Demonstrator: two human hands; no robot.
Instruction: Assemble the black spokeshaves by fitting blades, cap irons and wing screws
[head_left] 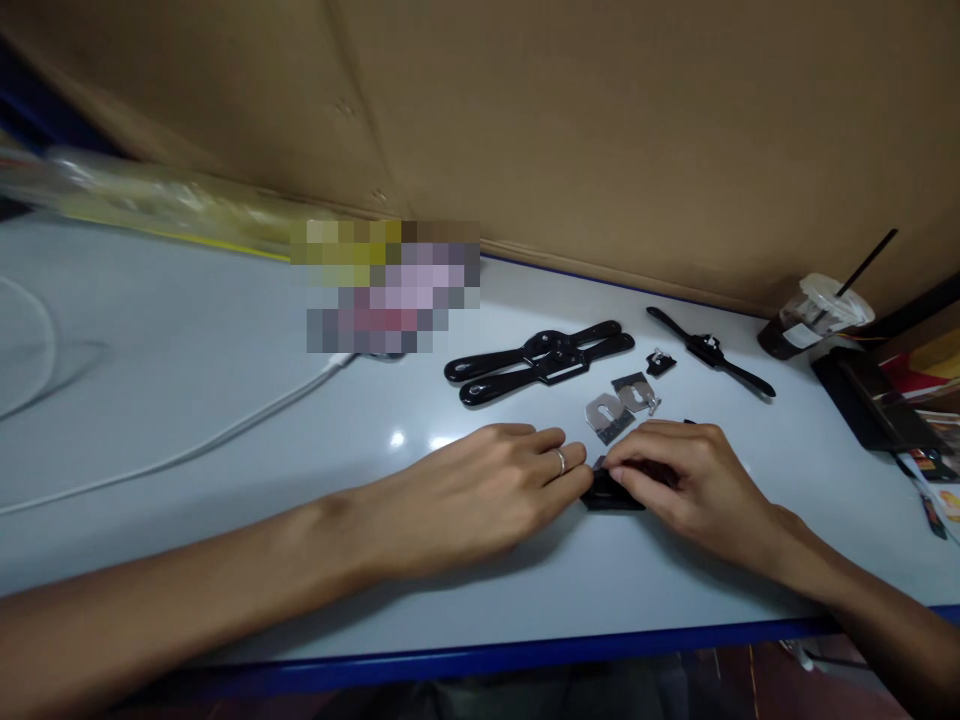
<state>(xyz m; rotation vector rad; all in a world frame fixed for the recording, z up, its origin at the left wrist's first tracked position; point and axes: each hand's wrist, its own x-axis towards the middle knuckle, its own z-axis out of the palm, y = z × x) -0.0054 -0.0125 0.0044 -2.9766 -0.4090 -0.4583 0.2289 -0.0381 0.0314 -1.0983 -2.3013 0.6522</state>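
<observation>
Black piece (613, 497) mostly hidden

The left hand (480, 490) and right hand (697, 480) cover parts of it; whatever lies at the right fingertips (624, 453) is too small to tell. Coarse pixels mask a pinkish thing (409, 285). The left edge cuts off the white cable (187, 457).

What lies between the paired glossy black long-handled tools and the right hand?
Two flat, slotted silver metal blades and small silver hardware, in the head view.
</observation>
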